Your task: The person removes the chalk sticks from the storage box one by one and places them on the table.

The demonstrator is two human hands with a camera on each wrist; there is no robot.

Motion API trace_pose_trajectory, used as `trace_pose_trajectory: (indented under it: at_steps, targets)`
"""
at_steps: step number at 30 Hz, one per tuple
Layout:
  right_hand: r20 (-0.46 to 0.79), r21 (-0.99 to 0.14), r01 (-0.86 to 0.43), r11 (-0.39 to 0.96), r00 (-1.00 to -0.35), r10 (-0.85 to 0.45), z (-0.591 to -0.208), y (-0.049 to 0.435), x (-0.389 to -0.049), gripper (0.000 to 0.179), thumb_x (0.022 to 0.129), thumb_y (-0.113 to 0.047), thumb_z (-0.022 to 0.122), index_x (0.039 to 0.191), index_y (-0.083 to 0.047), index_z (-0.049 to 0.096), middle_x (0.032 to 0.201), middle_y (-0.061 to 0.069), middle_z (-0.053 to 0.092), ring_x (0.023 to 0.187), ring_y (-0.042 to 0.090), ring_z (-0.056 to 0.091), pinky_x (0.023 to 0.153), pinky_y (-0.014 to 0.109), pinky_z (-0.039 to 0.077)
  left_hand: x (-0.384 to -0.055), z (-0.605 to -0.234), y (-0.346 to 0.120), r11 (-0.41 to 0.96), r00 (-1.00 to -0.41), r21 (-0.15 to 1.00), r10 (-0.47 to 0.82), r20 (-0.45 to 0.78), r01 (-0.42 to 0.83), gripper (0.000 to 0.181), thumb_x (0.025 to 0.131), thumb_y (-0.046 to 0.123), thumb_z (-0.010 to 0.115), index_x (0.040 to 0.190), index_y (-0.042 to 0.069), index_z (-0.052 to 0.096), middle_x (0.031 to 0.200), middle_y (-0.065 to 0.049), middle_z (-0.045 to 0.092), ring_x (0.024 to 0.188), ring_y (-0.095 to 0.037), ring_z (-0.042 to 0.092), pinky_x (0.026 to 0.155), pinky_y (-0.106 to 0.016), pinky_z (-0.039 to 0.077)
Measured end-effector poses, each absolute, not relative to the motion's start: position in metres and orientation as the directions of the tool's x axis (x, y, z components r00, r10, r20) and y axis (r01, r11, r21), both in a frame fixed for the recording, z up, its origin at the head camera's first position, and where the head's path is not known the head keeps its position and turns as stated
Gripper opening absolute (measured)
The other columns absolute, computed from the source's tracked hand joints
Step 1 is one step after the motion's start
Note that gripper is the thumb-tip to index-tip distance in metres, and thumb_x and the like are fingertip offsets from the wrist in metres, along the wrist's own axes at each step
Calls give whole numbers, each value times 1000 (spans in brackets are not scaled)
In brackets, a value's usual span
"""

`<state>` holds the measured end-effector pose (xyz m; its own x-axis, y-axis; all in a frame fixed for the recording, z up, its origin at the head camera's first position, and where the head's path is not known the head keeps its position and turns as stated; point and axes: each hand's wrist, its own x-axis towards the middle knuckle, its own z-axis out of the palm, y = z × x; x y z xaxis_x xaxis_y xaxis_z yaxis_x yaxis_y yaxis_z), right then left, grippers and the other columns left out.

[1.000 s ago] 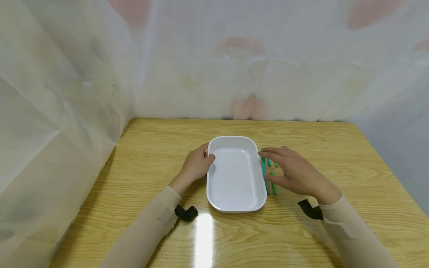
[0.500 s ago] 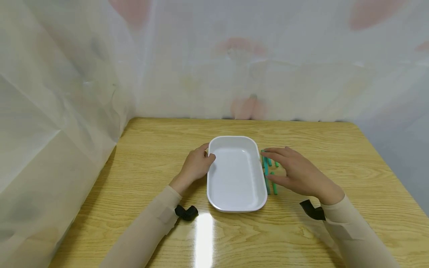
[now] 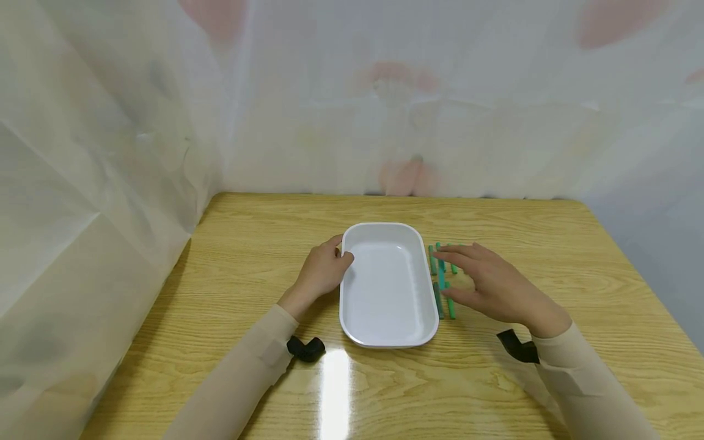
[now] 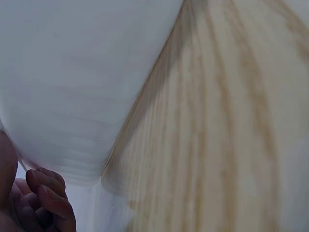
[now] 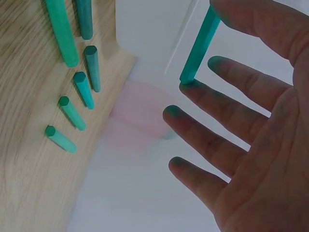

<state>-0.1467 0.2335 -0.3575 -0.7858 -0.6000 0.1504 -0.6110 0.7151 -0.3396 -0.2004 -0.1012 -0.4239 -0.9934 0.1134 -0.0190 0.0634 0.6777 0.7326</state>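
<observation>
A white rectangular tray (image 3: 387, 296) with rounded corners and a deep wall sits on the table. My left hand (image 3: 321, 270) grips its left rim, thumb over the edge and fingers outside; the left wrist view shows curled fingers (image 4: 50, 193) beside the outer wall. To the right of the tray, my right hand (image 3: 497, 285) pinches a teal pastel stick (image 5: 199, 46) by its two ends, between thumb and a finger. Green colour stains the fingertips (image 5: 175, 112). Close to this hand lie several more green pastel sticks (image 5: 72, 113) in two rows.
The wood-grain table (image 3: 264, 232) carries everything. A pale sheet with faint pink patterns (image 3: 409, 177) stands behind it, and another sheet (image 3: 137, 183) rises along the left side. Black straps (image 3: 306, 349) hang at both wrists.
My right hand has shifted slightly right with the teal pastel stick, away from the tray's edge. More of the sticks beside the tray now show. The left hand and tray have stayed put.
</observation>
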Motion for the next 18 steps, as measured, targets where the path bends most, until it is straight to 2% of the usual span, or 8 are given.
trace_pose_trajectory:
  at_steps: [11,18]
  targets:
    - [113,-322,-597,734,-794,-597,-358,238,-145,62,91,-24,79,147,-11,56,149,12,58,138,39,52,119,63,30,-201,-424,-101,682,-993,729,116,-22,64,46,100,29,50,143,17,58,62,0,46,50,-13,39,47,-27,33]
    - [113,-312,-605,733,-789,-603,-359,241,-145,60,91,-24,79,146,-12,57,148,11,59,136,39,53,113,63,38,-201,-425,-101,680,-993,730,117,-19,67,45,99,29,50,142,17,59,62,0,45,50,-13,38,47,-27,33]
